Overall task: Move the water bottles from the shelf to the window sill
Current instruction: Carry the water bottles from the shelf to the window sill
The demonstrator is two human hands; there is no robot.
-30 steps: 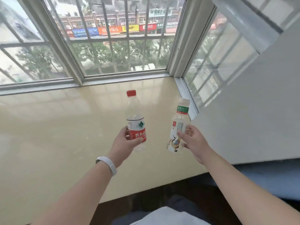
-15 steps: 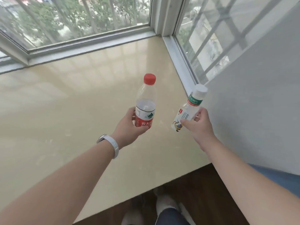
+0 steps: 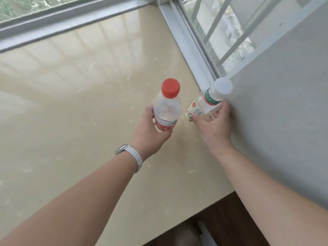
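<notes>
two bottles, one in each of my hands, both over the sill and seen nearly from above. my left hand is wrapped around the lower body of the red-cap bottle, fingers curled behind it and thumb at the front over the red label; it stands about upright, clear plastic, one red cap on top. my right hand pinches the white-cap bottle between thumb and fingertips around its middle; this one leans, cap toward the wall, and carries a green band under the cap and a pale printed label lower down. i cannot tell whether either base touches the sill, since my hands and the bottle bodies hide the bottoms. the two bottles sit near each other with a narrow strip of sill showing between them

one white band is on my left wrist. the sill is a broad glossy beige slab, bare apart from faint specks. two window frames meet at the far corner, with white bars outside the right pane. the grey wall runs just beside my right hand, and the white cap overlaps its edge. dark floor shows below the sill's near edge
</notes>
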